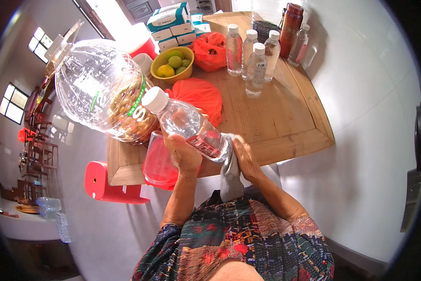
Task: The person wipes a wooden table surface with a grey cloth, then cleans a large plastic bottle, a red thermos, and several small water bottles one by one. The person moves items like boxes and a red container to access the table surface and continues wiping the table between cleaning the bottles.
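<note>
Clear plastic water bottle (191,127), white-capped and ribbed, lies tilted above the wooden desk's (276,122) near edge, the left hand's (184,154) fingers wrapped round its middle. The right hand (244,157) presses a soft grey cloth (230,175) against its base. A large rounded jug (102,89) stands beside.

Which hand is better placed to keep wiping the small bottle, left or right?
Right, probably. The right hand presses the grey cloth against the base of the small water bottle. The left hand is wrapped around the bottle's middle, holding it up off the wooden table.
</note>
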Tool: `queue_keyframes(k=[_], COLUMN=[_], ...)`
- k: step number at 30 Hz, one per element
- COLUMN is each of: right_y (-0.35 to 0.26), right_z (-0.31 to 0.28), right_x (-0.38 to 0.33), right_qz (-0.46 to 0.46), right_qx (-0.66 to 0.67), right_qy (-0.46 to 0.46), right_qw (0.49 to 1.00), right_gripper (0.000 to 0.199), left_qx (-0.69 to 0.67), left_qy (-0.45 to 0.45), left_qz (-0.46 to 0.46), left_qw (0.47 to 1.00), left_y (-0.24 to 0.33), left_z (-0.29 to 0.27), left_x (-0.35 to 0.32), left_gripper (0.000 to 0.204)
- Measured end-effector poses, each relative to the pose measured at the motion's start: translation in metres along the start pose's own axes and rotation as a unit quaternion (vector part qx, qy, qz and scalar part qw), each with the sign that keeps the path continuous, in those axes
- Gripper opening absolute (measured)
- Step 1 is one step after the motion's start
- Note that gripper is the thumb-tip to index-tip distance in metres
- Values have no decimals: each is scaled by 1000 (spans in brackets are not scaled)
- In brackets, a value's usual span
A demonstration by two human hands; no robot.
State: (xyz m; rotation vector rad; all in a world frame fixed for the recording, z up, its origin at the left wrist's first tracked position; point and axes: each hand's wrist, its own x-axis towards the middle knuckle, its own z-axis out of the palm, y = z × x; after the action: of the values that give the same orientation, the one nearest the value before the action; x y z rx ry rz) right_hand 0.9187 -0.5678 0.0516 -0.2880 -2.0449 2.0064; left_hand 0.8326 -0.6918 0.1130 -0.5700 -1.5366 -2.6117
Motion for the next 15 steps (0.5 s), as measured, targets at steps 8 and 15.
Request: queue_keyframes(k=[8, 15], right_y=[23, 82], right_z=[-48, -43], right_x=[34, 79], right_qz=[-104, -73], right_qx=[-162, -423], right_qy=[107, 47], right_qw=[975, 902], right_gripper=[46, 49], left_qx=[-43, -29], left_qy=[39, 12], left_qz=[-34, -36], left_qw=[998, 999], left_y=[-2, -14], left_z=[-12, -5], left_x=[2, -6], left_gripper=[79, 81])
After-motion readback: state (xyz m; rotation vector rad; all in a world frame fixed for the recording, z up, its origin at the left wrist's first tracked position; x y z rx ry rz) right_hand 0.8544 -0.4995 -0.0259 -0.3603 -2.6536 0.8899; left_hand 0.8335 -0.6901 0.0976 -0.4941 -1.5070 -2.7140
